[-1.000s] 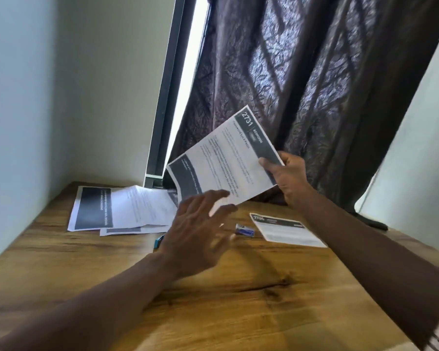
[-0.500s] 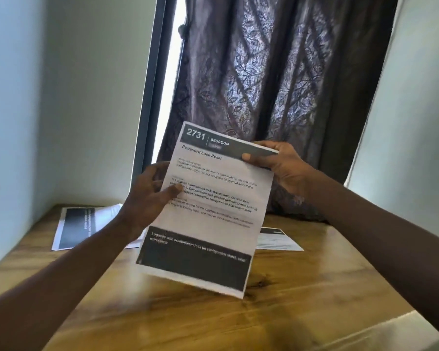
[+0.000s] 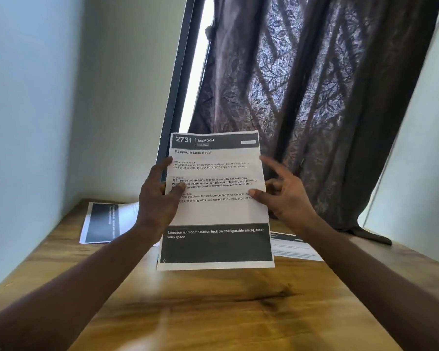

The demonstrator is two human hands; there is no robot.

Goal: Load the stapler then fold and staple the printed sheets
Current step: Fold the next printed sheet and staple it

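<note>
Wooden table point(image 3: 213, 312), dark curtain point(image 3: 314, 97) behind, loose sheets point(image 3: 107, 221) lying by the wall. Printed sheet point(image 3: 216, 211) now upright and squared above the table; left hand point(image 3: 157, 198) pinches its edge, right hand point(image 3: 284, 196) thumb on it, fingers spread.

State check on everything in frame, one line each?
Printed sheet: unfolded, upright, held above the table.
Left hand: gripping the sheet's left edge.
Right hand: thumb on the sheet's right edge, fingers spread.
Paper stack: flat on table, left.
Folded paper: flat on table, right.
Curtain: drawn, a bright gap at its left.
Stapler: not visible.
</note>
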